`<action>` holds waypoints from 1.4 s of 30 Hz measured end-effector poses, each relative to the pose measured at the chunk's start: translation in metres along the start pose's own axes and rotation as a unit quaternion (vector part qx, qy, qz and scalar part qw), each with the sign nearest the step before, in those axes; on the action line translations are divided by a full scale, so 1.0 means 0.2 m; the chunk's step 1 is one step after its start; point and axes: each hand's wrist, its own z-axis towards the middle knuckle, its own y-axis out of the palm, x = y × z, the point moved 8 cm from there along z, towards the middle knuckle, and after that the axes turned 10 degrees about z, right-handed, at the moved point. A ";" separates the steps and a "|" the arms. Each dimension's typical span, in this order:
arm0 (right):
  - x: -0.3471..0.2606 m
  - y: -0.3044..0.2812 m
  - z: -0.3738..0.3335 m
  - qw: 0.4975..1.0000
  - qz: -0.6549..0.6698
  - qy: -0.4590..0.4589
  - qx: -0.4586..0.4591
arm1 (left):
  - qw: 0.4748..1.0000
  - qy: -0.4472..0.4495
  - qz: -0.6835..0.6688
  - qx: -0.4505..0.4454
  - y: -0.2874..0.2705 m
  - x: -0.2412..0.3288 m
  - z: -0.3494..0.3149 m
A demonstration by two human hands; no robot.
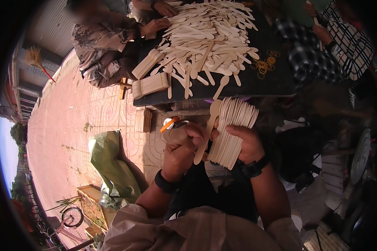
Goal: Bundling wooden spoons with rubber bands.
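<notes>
My right hand is wrapped round a thick stack of flat wooden spoons, held above my lap with the edges up. Beside it, my left hand is closed, its fingers gripping a single wooden spoon that stands slanted along the stack's left side. Another rounded wooden end shows at the left hand, partly covered by the fingers. Beyond my hands, a large loose pile of wooden spoons covers the dark table. One spoon pokes over the near table edge.
Bundled spoon stacks lie at the table's left corner, and another bundle stands below. Yellow rubber bands lie at the right of the pile. People sit at the far left and right. A green sack stands left.
</notes>
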 end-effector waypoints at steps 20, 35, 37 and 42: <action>0.56 0.02 -0.34 0.993 0.005 0.026 0.113 | 0.873 0.144 0.437 -0.161 -0.03 0.09 -0.56; 0.76 -0.02 -0.45 0.977 0.103 0.117 0.145 | 0.823 0.083 0.455 -0.331 0.00 -0.08 -0.71; 0.76 -0.05 -0.45 0.978 0.074 0.110 0.159 | 0.845 0.101 0.422 -0.314 0.01 -0.08 -0.72; 0.71 -0.05 -0.46 0.977 0.013 0.073 0.198 | 0.905 0.157 0.377 -0.121 -0.08 0.02 -0.68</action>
